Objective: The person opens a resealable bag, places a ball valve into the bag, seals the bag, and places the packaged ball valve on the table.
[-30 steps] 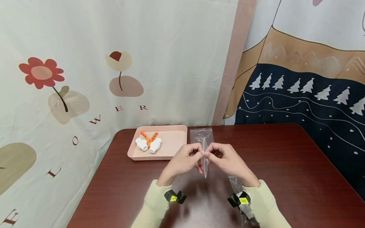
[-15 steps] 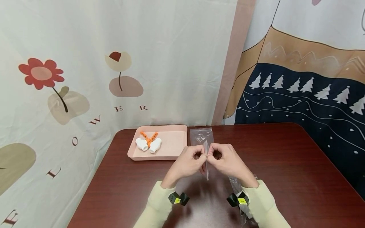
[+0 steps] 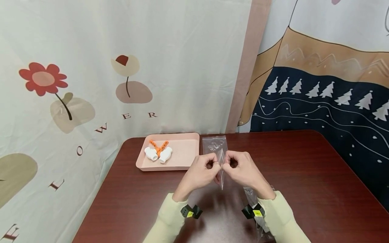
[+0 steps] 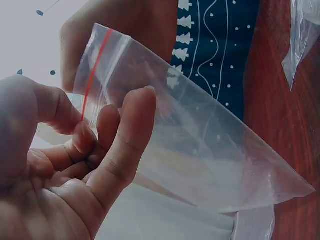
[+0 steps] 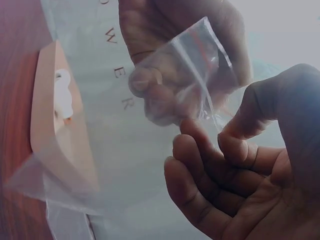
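Observation:
Between the two hands a clear zip bag [image 3: 221, 179] hangs edge-on above the table. A red line runs beside its seal strip in the left wrist view, where the bag [image 4: 200, 145] spreads out see-through and flat. With thumb and index finger, my left hand [image 3: 199, 172] pinches one side of the bag near the seal. My right hand [image 3: 243, 168] pinches the opposite side the same way. Its other fingers [image 5: 187, 190] are bent in the right wrist view. Nothing shows inside the bag.
A pink tray [image 3: 185, 155] at the back left holds white pieces [image 3: 165, 155] and orange parts [image 3: 159, 147]. A flat clear bag [image 3: 209, 143] lies beside it. Under my right forearm lies another clear bag [image 3: 250, 197] with something whitish.
Both hands have shifted slightly to the right with the zip bag. The gap between their fingertips has widened a little. The tray and the other bags have not moved.

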`<state>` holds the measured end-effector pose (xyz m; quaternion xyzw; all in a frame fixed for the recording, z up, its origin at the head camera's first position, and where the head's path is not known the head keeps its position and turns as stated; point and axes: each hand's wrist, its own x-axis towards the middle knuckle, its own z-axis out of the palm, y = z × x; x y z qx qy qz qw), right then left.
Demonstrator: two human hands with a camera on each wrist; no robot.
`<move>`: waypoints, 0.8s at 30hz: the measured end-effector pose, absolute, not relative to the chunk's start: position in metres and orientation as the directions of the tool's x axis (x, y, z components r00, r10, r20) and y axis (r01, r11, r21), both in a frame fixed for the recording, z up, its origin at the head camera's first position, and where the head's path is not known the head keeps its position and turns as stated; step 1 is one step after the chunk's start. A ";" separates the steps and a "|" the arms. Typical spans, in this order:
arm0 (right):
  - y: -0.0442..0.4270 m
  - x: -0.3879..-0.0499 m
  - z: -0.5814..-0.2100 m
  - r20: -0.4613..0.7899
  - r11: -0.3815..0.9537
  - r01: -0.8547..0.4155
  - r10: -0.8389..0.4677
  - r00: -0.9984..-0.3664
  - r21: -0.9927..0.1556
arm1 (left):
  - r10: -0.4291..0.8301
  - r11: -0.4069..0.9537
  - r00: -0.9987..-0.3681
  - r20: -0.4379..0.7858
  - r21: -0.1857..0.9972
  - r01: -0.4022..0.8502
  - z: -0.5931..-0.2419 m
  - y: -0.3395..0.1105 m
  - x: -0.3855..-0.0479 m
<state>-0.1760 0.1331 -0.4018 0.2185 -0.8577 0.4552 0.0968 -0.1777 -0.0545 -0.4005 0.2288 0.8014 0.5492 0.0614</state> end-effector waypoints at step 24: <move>0.155 -0.181 -0.397 0.315 0.531 -0.487 -0.385 -0.868 -0.694 | 0.421 0.405 -0.904 0.070 0.878 0.256 -0.389 -0.085 -0.185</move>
